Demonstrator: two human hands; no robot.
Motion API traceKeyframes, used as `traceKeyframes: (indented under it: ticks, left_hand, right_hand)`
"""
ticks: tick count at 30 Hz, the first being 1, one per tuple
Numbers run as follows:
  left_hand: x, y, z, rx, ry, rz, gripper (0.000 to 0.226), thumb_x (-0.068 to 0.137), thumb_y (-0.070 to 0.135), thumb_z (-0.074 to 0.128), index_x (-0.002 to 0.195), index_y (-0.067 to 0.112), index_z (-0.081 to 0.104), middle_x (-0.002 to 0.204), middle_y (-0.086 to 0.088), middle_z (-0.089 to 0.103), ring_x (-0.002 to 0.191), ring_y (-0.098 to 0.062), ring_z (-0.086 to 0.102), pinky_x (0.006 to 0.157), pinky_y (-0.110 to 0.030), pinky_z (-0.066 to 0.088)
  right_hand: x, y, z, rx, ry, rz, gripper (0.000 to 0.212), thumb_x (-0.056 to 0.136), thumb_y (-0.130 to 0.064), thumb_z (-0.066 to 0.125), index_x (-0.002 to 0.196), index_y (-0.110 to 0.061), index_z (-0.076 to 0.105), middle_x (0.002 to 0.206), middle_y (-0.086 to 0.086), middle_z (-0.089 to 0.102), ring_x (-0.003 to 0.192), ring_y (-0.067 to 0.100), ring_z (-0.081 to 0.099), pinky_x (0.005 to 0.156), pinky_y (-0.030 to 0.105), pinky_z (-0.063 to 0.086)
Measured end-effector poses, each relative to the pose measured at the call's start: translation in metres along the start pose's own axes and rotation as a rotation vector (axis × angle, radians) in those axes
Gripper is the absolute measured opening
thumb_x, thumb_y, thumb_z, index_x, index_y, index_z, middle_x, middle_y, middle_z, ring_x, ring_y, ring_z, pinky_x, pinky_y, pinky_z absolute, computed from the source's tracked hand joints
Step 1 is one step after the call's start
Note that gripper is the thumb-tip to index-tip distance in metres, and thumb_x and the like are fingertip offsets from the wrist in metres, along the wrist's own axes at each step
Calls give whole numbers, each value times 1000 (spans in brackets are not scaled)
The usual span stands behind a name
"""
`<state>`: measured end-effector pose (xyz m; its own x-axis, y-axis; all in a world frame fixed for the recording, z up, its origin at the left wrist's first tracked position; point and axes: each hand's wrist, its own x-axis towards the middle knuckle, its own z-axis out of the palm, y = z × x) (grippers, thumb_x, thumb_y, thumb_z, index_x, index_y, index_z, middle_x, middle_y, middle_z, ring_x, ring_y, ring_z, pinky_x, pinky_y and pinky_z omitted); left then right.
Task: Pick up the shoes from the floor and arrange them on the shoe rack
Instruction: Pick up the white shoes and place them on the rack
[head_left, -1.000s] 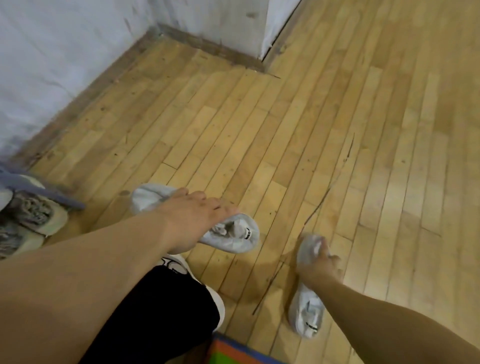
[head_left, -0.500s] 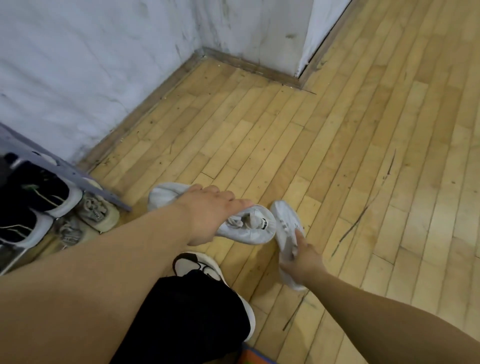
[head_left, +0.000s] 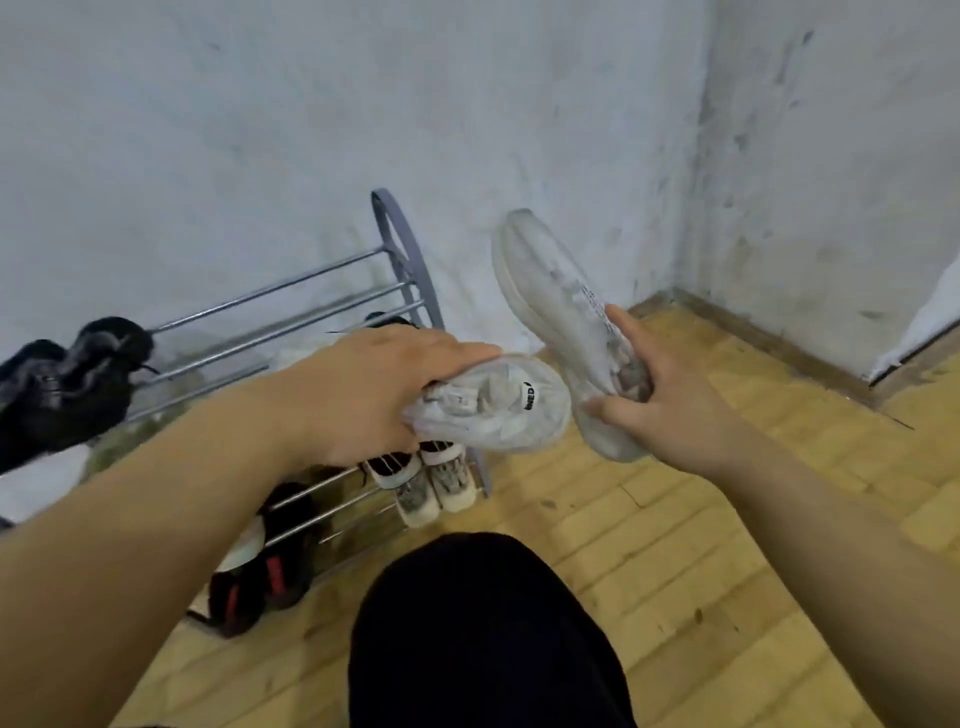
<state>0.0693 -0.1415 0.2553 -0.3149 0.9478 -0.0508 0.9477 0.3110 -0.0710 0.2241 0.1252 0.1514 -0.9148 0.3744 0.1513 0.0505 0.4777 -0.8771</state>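
My left hand (head_left: 363, 387) grips a white sneaker (head_left: 498, 402) from above, its heel end pointing at me, held in the air in front of the grey metal shoe rack (head_left: 291, 312). My right hand (head_left: 660, 395) holds the second white sneaker (head_left: 550, 291) around its opening, toe tilted up and to the left, sole facing the wall. The two shoes nearly touch. The rack stands against the wall at the left, and my left arm hides part of it.
Black shoes (head_left: 67, 384) sit on the rack's top tier at the left. Lower tiers hold a beige patterned pair (head_left: 436, 488) and black-and-red shoes (head_left: 260, 587). My black-clad knee (head_left: 483, 634) fills the lower middle. White walls meet in a corner at the right above the wooden floor (head_left: 727, 519).
Both white sneakers were lifted from the floor into the air. My view swung left and up, bringing the shoe rack and wall into sight.
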Motion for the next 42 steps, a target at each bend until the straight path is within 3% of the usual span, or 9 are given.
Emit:
traceKeyframes:
  ticks: [7, 14, 22, 26, 29, 32, 35, 38, 42]
  left_hand:
    - [-99, -73, 2, -67, 274, -156, 89, 80, 31, 88, 156, 35, 42, 146, 12, 57, 132, -11, 52, 112, -34, 40]
    - [-126, -141, 42, -54, 304, -321, 93, 82, 18, 80, 157, 45, 31, 152, 10, 49, 139, -17, 45, 114, -51, 36]
    - [-120, -172, 67, -84, 226, -344, 100, 89, 6, 69, 156, 57, 12, 159, 17, 33, 152, -16, 25, 123, -52, 21]
    - [-116, -174, 60, -99, 229, -352, 98, 92, 5, 67, 158, 55, 15, 162, 15, 31, 155, -16, 20, 125, -51, 15]
    - [-113, -171, 53, -124, 221, -388, 97, 93, 5, 67, 159, 54, 14, 165, 15, 27, 157, -16, 14, 127, -47, 8]
    - [-109, -164, 45, -124, 247, -375, 100, 90, -2, 65, 159, 51, 18, 162, 16, 31, 157, -15, 13, 126, -46, 6]
    - [-104, -160, 42, -102, 269, -388, 100, 89, -7, 61, 159, 51, 20, 167, 15, 27, 159, -18, 9, 127, -51, 4]
    - [-100, -156, 41, -66, 509, -510, 91, 90, 0, 65, 159, 46, 26, 170, 2, 24, 158, -28, 13, 127, -60, 13]
    - [-89, -139, 37, -626, 657, -685, 80, 94, 25, 71, 158, 49, 30, 167, 2, 19, 154, -20, 22, 122, -36, 23]
  right_hand:
    - [76, -126, 78, -74, -60, -253, 84, 88, -31, 75, 156, -51, 31, 149, -23, 45, 125, -2, 47, 96, 14, 37]
    - [165, -187, 176, -290, -70, -238, 63, 94, -29, 62, 153, -31, 41, 124, -5, 57, 109, 15, 54, 88, 28, 41]
    - [213, -155, 229, -685, 77, -127, 47, 92, -32, 53, 135, -13, 53, 116, 16, 66, 109, 42, 59, 85, 42, 44]
    - [177, -172, 209, -360, 127, -340, 48, 95, -35, 63, 141, -26, 56, 136, -4, 61, 123, 17, 55, 99, 31, 43]
    - [147, -176, 188, -183, -293, -199, 41, 96, -40, 68, 135, -46, 57, 131, -19, 63, 117, 3, 61, 99, 30, 50]
    - [138, -167, 178, -36, -528, -96, 44, 101, -30, 65, 141, -44, 56, 123, -13, 73, 113, 9, 71, 92, 35, 60]
    - [137, -164, 174, 68, -520, -92, 42, 101, -21, 65, 140, -38, 59, 114, -8, 78, 105, 14, 74, 86, 37, 62]
    - [138, -162, 176, 257, -336, -23, 39, 100, -18, 68, 133, -37, 64, 96, 0, 80, 94, 23, 76, 77, 37, 64]
    - [141, -165, 195, 432, -164, 95, 44, 99, -17, 69, 139, -32, 61, 113, 7, 75, 94, 18, 75, 69, 32, 64]
